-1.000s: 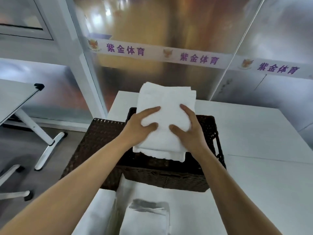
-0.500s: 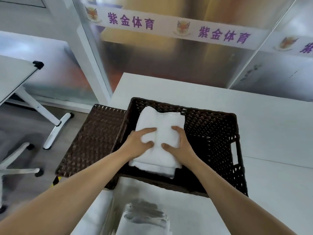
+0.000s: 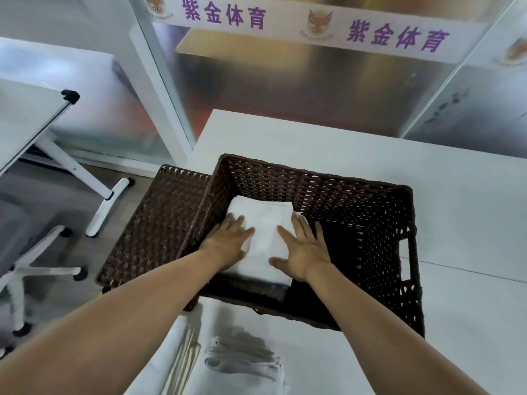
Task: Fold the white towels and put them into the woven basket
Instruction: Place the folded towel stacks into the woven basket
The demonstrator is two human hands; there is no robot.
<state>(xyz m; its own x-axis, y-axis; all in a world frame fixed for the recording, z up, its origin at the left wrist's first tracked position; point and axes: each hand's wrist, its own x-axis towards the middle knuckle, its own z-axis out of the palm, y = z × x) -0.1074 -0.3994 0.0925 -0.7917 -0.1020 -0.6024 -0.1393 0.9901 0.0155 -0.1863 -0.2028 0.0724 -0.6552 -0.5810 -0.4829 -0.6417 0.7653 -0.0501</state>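
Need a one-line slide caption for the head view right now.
Both hands, left hand and right hand, press a folded white towel flat inside the dark brown woven basket on the white table.

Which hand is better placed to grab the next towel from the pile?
Probably the left hand: the remaining towels lie under the left forearm, while the right hand sits further right.

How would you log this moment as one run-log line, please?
stage: placing | folded towel: inside woven basket, left side | left hand, right hand: flat on towel
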